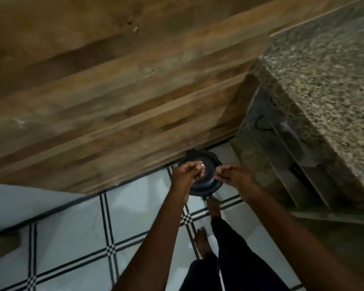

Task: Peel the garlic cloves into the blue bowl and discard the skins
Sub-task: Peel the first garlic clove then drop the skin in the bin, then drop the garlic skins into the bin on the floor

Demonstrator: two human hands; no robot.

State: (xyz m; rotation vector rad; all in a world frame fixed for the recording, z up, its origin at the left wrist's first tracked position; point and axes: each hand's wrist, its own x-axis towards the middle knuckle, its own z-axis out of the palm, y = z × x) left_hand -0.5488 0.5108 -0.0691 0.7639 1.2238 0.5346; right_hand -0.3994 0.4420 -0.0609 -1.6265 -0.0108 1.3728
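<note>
White floor tiles (76, 234) with black checked lines run up to a wood-grain cabinet front (118, 97); a speckled granite table (324, 85) stands at right. On the floor against the cabinet sits a dark round pedal bin (206, 162), lid open, with one bare foot (213, 206) at its base. Both arms reach down over it. The left hand (186, 173) has fingers curled, pinching small pale garlic skins (201, 165). The right hand (232, 175) has fingertips bunched together; whether it holds anything cannot be told.
</note>
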